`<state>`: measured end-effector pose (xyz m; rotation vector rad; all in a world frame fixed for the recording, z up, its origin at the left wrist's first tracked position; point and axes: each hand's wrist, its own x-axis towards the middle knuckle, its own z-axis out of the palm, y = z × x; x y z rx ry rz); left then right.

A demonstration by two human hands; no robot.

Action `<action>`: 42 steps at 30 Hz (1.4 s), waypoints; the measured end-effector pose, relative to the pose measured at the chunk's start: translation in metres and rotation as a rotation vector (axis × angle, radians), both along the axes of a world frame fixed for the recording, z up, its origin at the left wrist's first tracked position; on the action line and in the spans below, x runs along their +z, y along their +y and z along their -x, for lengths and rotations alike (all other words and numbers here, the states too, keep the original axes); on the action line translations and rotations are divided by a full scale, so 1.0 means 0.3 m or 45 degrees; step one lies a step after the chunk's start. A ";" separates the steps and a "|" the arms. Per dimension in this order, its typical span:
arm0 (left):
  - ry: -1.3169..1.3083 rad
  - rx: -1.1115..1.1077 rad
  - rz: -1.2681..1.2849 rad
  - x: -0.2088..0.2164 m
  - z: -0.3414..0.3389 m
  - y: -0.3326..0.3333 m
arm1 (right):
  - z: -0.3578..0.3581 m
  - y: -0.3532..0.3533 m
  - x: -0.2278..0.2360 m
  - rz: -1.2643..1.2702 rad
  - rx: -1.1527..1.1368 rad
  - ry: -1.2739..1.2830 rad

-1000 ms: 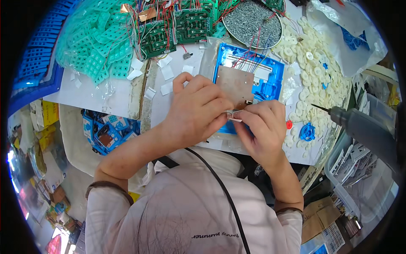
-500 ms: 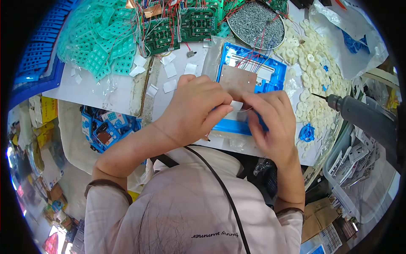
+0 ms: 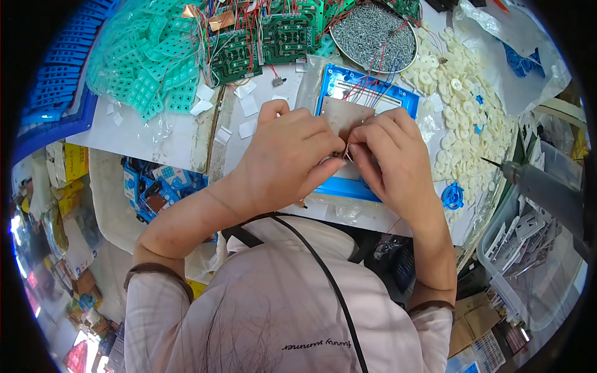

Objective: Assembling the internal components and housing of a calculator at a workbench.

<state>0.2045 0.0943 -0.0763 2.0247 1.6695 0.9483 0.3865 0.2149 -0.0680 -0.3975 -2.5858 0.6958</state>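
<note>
A blue plastic casing (image 3: 345,186) lies before me, with a brown board (image 3: 342,112) in it and thin red and dark wires at its far end. Over the board my left hand (image 3: 286,152) is closed, thumb and forefinger pinched together; what sits between them is hidden. Close against it, my right hand (image 3: 395,158) pinches a thin white wire (image 3: 349,155) with thumb and forefinger. The two sets of fingertips nearly meet above the casing's near part.
Green circuit boards (image 3: 286,37) and a round tray of screws (image 3: 373,40) stand at the back. Teal rubber keypads (image 3: 146,68) pile up at left. White round plastic parts (image 3: 457,112) spread at right, beside a powered screwdriver (image 3: 541,186). Blue units (image 3: 161,186) fill a bin at left.
My right hand has moved left, bringing its fingertips up to those of my left hand. A small white piece seen by the left thumb earlier is now out of sight.
</note>
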 end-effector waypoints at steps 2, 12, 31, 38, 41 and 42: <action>-0.057 0.009 0.034 0.001 0.001 0.006 | -0.002 -0.001 0.008 0.079 0.016 -0.008; -0.078 0.008 0.074 0.010 0.006 0.016 | -0.022 -0.005 0.014 0.383 -0.041 -0.064; -0.316 0.215 0.133 0.007 -0.032 0.023 | -0.015 -0.009 0.025 0.452 -0.122 -0.039; -0.370 0.266 0.112 -0.009 -0.058 0.032 | -0.013 -0.014 0.016 0.414 -0.129 -0.021; -0.322 0.270 0.072 -0.022 -0.049 0.029 | -0.011 -0.013 0.016 0.384 -0.092 -0.010; -0.294 0.268 0.052 -0.023 -0.042 0.025 | -0.014 -0.012 0.016 0.414 -0.116 0.000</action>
